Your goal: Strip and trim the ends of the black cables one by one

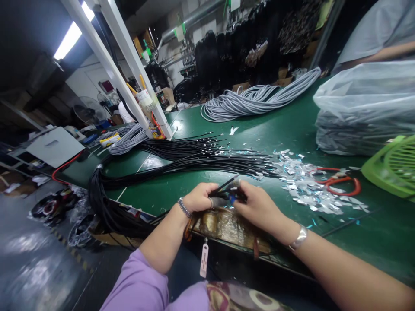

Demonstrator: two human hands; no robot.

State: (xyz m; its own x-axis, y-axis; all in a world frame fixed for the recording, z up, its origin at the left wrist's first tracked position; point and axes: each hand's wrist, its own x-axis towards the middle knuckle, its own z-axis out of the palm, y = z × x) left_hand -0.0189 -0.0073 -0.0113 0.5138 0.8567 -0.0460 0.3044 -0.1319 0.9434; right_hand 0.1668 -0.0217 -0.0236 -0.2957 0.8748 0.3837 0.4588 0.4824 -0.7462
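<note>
My left hand (199, 198) is closed round a black cable (223, 186) near the front edge of the green table (279, 129). My right hand (257, 206) pinches the same cable's end, where a bit of blue and foil shows between the fingertips. Both hands meet just above the taped table edge. A big bundle of black cables (181, 162) lies just beyond them and droops off the left edge. A heap of silver foil scraps (304, 181) lies to the right of my hands.
Red-handled cutters (343, 183) lie among the scraps. A green fan (394, 166) and a clear plastic bag (366, 108) stand at the right. Grey cable coils (256, 99) lie at the back. Another person's arm (389, 52) shows at the top right.
</note>
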